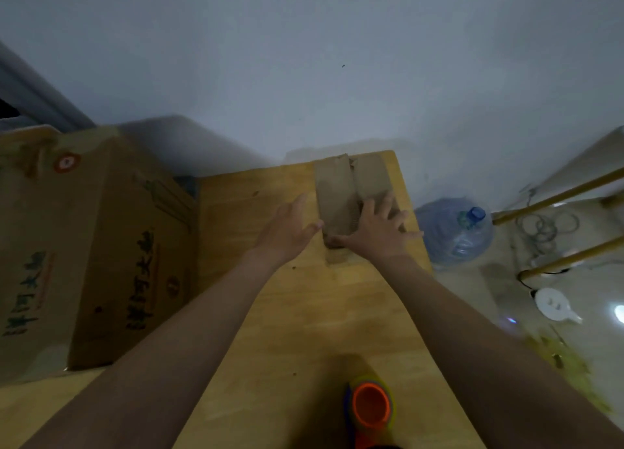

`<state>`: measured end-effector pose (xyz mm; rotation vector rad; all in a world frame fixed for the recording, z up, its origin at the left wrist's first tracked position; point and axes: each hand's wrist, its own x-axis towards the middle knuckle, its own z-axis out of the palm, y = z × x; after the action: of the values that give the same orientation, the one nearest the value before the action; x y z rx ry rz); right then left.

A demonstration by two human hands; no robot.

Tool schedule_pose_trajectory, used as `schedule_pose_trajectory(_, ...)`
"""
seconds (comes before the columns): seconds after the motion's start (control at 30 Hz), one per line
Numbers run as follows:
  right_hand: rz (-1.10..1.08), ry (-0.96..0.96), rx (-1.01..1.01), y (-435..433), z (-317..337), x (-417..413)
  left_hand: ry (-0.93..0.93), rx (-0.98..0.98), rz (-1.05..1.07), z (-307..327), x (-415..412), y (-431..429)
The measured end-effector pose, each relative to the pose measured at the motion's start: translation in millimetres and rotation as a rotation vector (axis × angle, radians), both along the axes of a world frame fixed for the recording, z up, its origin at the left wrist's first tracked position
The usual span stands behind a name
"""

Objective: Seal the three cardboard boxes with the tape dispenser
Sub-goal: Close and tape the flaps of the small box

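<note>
The right hand is lying flat on the small cardboard box, fingers straight and spread, pressing the right flap down. The left hand is holding nothing. Its fingers are relaxed, and the thumb tip is touching the box's left side. The seam between the flaps is running straight away from the fingertips, between both hands. The tape dispenser is lying well behind the wrists, nearer the right forearm, so one hand probably needs to reach back for it.

Table — small box far end, large box left, tape dispenser near edge
</note>
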<state>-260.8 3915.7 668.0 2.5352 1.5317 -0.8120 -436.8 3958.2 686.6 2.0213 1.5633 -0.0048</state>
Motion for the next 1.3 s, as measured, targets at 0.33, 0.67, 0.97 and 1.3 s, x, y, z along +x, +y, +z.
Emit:
schedule_pose_trajectory(0.33,0.336,0.179,0.019,-40.9,-4.7,-41.2,-0.09,0.03,0.108,1.9,-59.9,-21.5)
schedule_pose_trajectory(0.67,0.843,0.257,-0.001,-163.8,-6.7,-114.6,0.155,-0.129,-0.165,8.9,-160.5,-172.5)
schedule_pose_trajectory(0.97,0.998,0.215,0.06,-243.0,-13.9,-181.3,0.317,-0.123,-0.226,-22.2,-229.1,-276.4)
schedule_pose_trajectory(1.3,0.875,0.326,0.159,-326.4,-22.6,-241.9,0.249,-0.099,-0.198,-27.0,-294.2,-351.1)
